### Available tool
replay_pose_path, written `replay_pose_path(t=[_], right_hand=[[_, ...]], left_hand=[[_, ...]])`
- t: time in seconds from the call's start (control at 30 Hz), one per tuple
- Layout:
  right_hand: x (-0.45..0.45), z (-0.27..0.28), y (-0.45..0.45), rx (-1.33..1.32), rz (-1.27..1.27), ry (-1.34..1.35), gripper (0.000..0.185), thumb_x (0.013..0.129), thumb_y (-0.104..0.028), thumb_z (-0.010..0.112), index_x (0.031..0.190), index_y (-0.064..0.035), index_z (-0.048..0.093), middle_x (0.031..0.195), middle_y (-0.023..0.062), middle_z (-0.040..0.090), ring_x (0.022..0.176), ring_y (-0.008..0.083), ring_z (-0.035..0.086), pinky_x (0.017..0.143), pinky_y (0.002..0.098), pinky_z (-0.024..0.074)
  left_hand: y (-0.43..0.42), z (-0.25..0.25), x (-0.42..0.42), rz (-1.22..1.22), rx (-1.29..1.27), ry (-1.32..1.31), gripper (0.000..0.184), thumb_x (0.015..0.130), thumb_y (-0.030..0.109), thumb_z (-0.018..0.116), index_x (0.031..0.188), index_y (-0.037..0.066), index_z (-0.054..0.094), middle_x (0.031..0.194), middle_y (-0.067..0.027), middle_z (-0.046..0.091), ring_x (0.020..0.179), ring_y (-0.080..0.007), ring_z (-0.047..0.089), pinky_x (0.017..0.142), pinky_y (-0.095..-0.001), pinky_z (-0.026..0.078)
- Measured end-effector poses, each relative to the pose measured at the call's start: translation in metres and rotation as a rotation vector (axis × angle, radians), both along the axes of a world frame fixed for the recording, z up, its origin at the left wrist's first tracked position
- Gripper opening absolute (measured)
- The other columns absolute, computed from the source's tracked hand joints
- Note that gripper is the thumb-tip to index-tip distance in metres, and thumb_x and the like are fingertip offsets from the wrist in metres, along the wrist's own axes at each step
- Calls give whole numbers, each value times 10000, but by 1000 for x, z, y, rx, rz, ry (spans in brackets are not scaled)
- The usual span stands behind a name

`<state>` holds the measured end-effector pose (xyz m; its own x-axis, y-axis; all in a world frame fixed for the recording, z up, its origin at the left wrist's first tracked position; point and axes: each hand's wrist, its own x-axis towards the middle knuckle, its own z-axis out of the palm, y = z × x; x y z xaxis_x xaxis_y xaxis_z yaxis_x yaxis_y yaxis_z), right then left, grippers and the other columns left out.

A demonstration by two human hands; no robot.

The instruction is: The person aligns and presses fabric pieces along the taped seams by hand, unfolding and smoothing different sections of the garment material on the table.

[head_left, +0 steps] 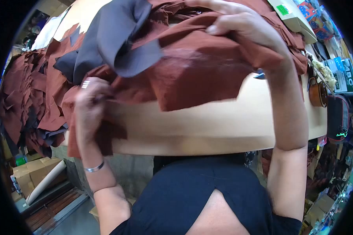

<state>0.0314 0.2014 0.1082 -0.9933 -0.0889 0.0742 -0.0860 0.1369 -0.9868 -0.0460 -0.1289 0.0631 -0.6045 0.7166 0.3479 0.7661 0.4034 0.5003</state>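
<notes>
Pale counter [208,121], cloth-strewn. L grip [93,94], blurred, looks clenched on red-brn cloth [200,80] nr front edge; dk grey cloth [119,39] just beyond. R grip [239,25], farther back, thumb + fingers pinching red-brn cloth over counter.

Landmark: table [223,125]. The left hand [92,92], motion-blurred, is closed on rust-red cloth [200,78] toward the table's left end. The right hand [249,27] grips the same cloth over the table's far side, right of center. Dark gray cloth [123,43] loops above the table's left half. A brown pot [317,93] is positioned at the table's right end.
</notes>
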Motion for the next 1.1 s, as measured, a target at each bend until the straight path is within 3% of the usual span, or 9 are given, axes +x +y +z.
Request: replay_pose_path(t=[0.1, 0.17, 0.23, 0.3, 0.37, 0.57, 0.63, 0.97, 1.1], right_hand=[[28, -31, 22, 100, -30, -126, 689, 655, -10, 500, 1334, 41, 397, 1285, 78, 486, 1075, 118, 481, 933, 258, 377], [46, -72, 40, 390, 102, -211, 749, 660, 17, 514, 1385, 4, 327, 1265, 99, 491, 916, 101, 507, 840, 249, 428], [68, -67, 30, 586, 21, -190, 719, 699, -40, 542, 1385, -40, 328, 1182, 160, 536, 897, 220, 559, 806, 309, 458], [82, -54, 18, 692, -38, -246, 720, 741, -95, 579, 1403, -82, 295, 1048, 174, 599, 861, 294, 591, 786, 358, 474], [82, -64, 18, 818, -127, -43, 779, 740, -92, 614, 1430, -115, 254, 889, 123, 630, 758, 240, 578, 740, 354, 471], [25, -108, -17, 793, -329, 57, 616, 790, -59, 561, 1368, -104, 351, 1000, 184, 626, 904, 315, 615, 787, 400, 479], [11, -121, -9, 918, -418, 325, 609, 778, -14, 530, 1359, -98, 368, 1031, 187, 620, 936, 341, 602, 805, 402, 474], [96, -58, 95, 1041, -827, 436, 426, 771, -55, 614, 1188, -59, 531, 1000, 178, 619, 894, 299, 615, 782, 368, 484], [166, -24, 213, 1510, -1122, -51, 509, 798, -251, 641, 1266, -144, 472, 1158, 119, 595, 1039, 306, 581, 879, 391, 453]], left_hand=[[-12, 22, -7, -132, 212, -246, 197, 625, -143, 440, 755, -13, 514, 800, -84, 507, 763, -175, 512, 682, -260, 418], [-5, 20, -4, -228, -147, -413, 213, 651, -141, 436, 787, -22, 549, 833, -105, 551, 784, -215, 551, 720, -292, 444], [11, 7, 15, -168, -411, -377, 216, 675, -126, 448, 813, -17, 573, 860, -125, 586, 806, -266, 578, 755, -348, 460], [26, 15, 32, -144, -276, -240, 181, 701, -93, 492, 829, -4, 582, 871, -126, 597, 816, -284, 583, 771, -370, 460], [48, 14, 44, -208, -158, -112, 150, 722, -55, 536, 847, 10, 587, 879, -118, 603, 823, -287, 585, 774, -378, 458], [105, -26, 59, -361, -212, 235, 158, 747, 119, 648, 864, 72, 553, 844, -62, 528, 807, -250, 523, 709, -359, 411], [108, -49, 64, -363, -236, 296, 219, 731, 147, 671, 906, 80, 557, 872, -91, 515, 830, -272, 515, 730, -375, 413], [107, -50, 61, -351, -207, 79, 239, 699, 49, 683, 906, 43, 563, 914, -125, 541, 827, -315, 534, 725, -405, 436], [108, -53, 58, -344, -176, 25, 225, 708, 49, 682, 899, 49, 563, 906, -106, 554, 826, -298, 545, 717, -396, 432]])
